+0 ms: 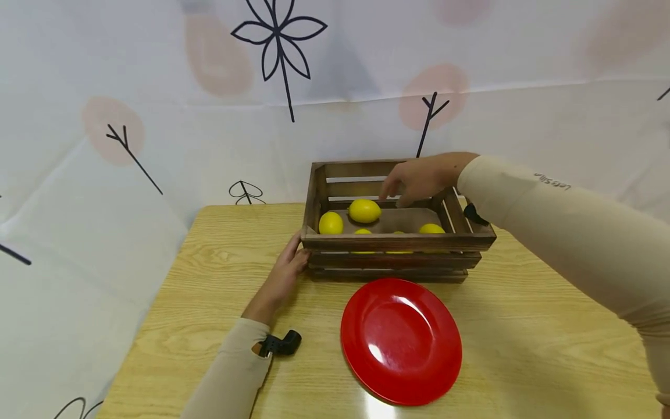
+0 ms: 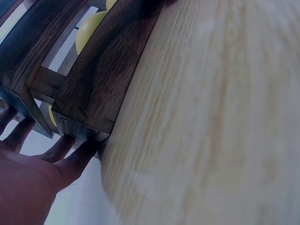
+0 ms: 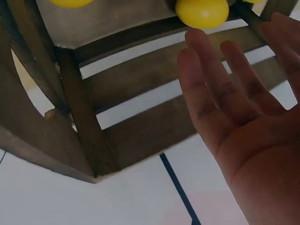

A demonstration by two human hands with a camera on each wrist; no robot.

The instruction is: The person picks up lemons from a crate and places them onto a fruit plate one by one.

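Before printed white cloth (image 1: 157, 58), the lemon (image 1: 364, 211) near the back edge of the crate (image 1: 398, 243) is best pinched gently by the empty right hand (image 1: 421, 177), fingers loosely parted, with the front left corner steadied by the left hand (image 1: 284, 273), spread against it.

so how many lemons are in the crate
5 visible in the crate: a left-end lemon, a back lemon, and, partly behind the front slats, a centre-left lemon, a centre lemon and a right-end lemon. More may be hidden there.

Left hand (image 1: 287, 270) extended low, right hand (image 1: 420, 176) higher, loosely relaxed
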